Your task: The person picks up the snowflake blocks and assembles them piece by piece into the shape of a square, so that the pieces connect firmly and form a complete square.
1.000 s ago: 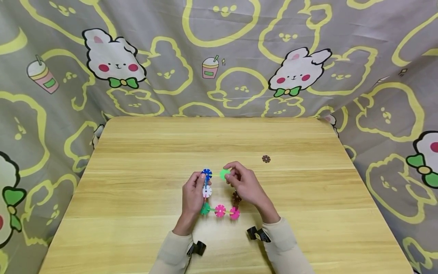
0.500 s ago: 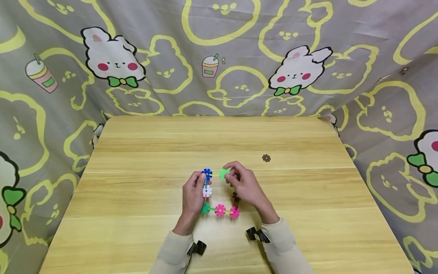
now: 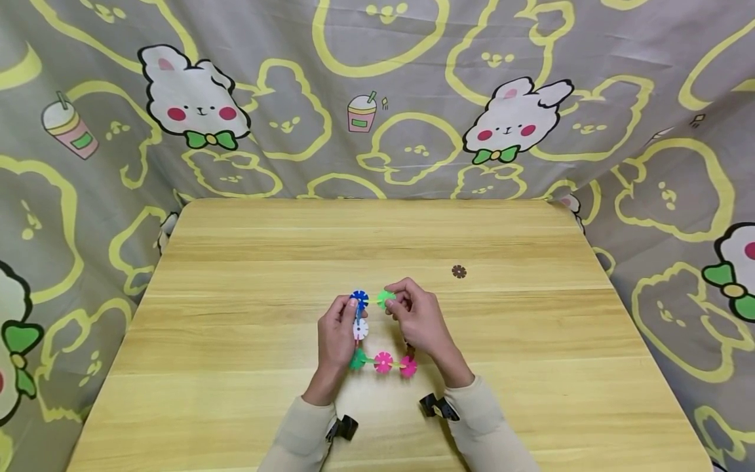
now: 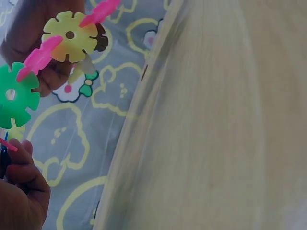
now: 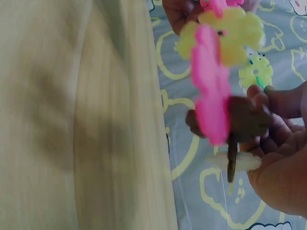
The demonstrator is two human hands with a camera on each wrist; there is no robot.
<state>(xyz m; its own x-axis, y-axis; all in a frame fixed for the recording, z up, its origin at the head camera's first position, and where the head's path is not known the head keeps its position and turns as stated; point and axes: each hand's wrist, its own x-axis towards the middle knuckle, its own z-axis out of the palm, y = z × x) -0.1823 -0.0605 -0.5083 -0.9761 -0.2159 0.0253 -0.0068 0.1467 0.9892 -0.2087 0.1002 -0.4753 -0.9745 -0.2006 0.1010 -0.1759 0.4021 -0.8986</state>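
A loop of linked notched plastic discs is held up between the two hands. In the head view my left hand (image 3: 337, 335) pinches a blue disc (image 3: 360, 297) at the loop's upper left corner, thumb on top. At the upper right corner, my right hand (image 3: 422, 322) pinches a light green disc (image 3: 385, 298). Down the left side come a white disc (image 3: 361, 330) and a darker green disc (image 3: 357, 359). Pink discs (image 3: 383, 362) line the near side. A yellow disc (image 5: 242, 38) and a brown disc (image 5: 249, 117) show in the right wrist view; my right hand mostly hides the loop's right side from above.
A loose brown disc (image 3: 459, 271) lies on the wooden table (image 3: 236, 314), beyond the right hand. A grey patterned curtain (image 3: 295, 118) hangs behind the table and along both sides. Black wrist cameras (image 3: 439, 406) sit on the sleeves.
The left hand and the loop have shifted slightly right. The right hand has turned a little, and now covers more of the brown piece on the loop's right side.
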